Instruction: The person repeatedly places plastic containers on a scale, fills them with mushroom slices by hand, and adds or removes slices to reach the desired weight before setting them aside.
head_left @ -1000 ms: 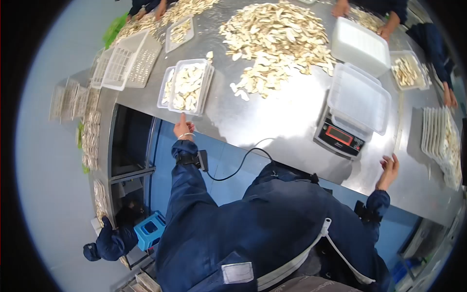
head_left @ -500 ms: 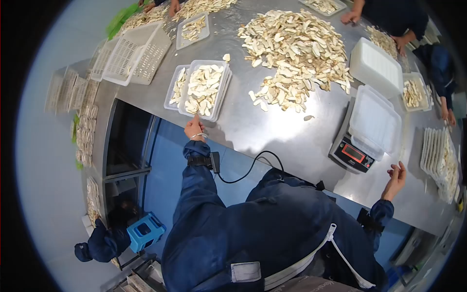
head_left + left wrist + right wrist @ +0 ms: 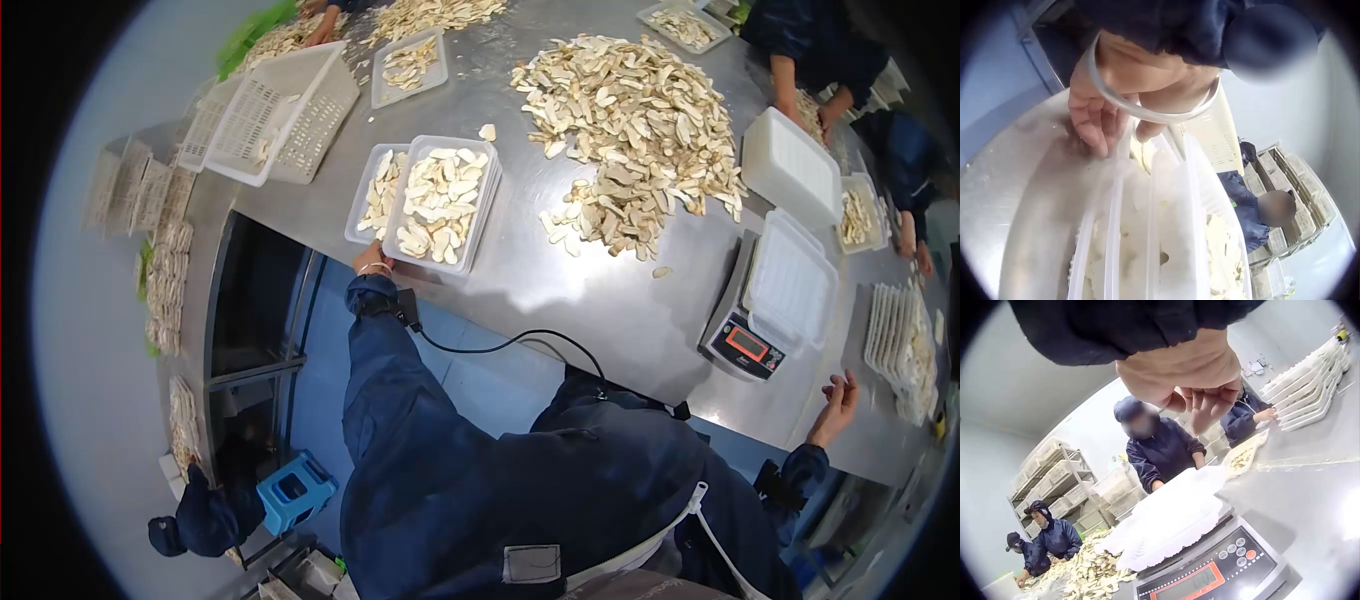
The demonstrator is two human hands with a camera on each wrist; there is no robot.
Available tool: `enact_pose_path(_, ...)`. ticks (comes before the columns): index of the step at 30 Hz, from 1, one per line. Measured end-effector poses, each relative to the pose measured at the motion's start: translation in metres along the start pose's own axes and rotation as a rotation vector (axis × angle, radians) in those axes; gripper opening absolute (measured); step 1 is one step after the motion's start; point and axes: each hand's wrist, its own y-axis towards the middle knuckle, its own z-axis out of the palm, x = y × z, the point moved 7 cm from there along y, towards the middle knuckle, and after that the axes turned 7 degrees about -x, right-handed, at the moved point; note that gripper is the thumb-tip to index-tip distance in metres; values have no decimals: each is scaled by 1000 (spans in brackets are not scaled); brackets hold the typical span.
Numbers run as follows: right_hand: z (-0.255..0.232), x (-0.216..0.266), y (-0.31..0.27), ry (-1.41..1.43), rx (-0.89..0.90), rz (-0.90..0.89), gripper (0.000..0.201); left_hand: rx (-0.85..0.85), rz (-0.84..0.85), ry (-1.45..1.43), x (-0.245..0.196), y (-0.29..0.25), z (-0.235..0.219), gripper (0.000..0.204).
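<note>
**Left hand reaches the filled trays at the desk edge**

Steel desk point(image 3: 560, 290) fills the room's middle, with a broad heap of pale mushroom slices point(image 3: 630, 120) spread across it and other workers in dark blue sorting at the far side. Compared with a second ago, the left hand point(image 3: 372, 262) has closed the small gap to the two clear trays of slices point(image 3: 440, 205) near the desk's front edge. Half a second ago one finger only pointed at the near rim; now the hand sits against it. The left wrist view shows the fingers point(image 3: 1094, 122) curled down over the near edge of the trays, thumb tucked underneath, so the hand grips the rim rather than just touching it. The trays lie side by side, overlapping, both loaded with slices.

The right hand point(image 3: 838, 398) has stayed out by the right front edge of the desk, near the scale point(image 3: 745, 340) with its empty lidded box point(image 3: 790, 280) on top. Its fingers hang loosely curled and hold nothing, clear of the desk in the right wrist view.

The grip suggests the filled trays are about to be pulled or lifted, with the scale standing well apart to the right.
</note>
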Motion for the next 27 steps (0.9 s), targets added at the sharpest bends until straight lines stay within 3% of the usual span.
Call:
enact_pose_path(2,0,15,-6,-48,-24,1,27,3,19,138,-10,-18,0,28)
enact_pose_path(4,0,17,-7,-61,-23,-10,28,155,587,473,18,91,10,25)
enact_pose_path(7,2,11,-2,-53,-15,-18,28,94,599,601,-15,42,2,19)
enact_pose_path(10,9,13,-2,-52,-15,-5,28,-77,702,1229,-65,22,-18,17)
enact_pose_path(13,15,16,6,-11,-19,-7,27,-204,838,1849,-91,14,-5,21)
enact_pose_path(15,25,29,7,13,-9,-22,26,-281,786,1556,-108,56,-38,19)
enact_pose_path(16,28,34,9,-1,-3,-35,25,-202,1192,1625,-117,62,-44,19)
enact_pose_path(17,33,41,10,39,-22,-59,24,-310,1354,1644,-143,11,-51,18)
enact_pose_path(18,36,44,15,36,-33,-53,24,-216,899,856,-149,1,-68,15)
enact_pose_path(19,38,45,18,36,-39,-61,23,-278,662,-116,-146,-18,-89,16)
enact_pose_path(20,41,45,22,93,-41,-83,22,-194,718,-142,-157,-59,-90,18)
enact_pose_path(21,46,50,25,124,-46,-84,22,-60,744,-140,-161,-65,-91,19)
enact_pose_path(23,56,50,33,148,-10,-88,21,64,730,-67,-171,-147,-74,15)
enact_pose_path(27,87,55,43,170,168,-54,19,406,683,31,-138,-276,-7,9)
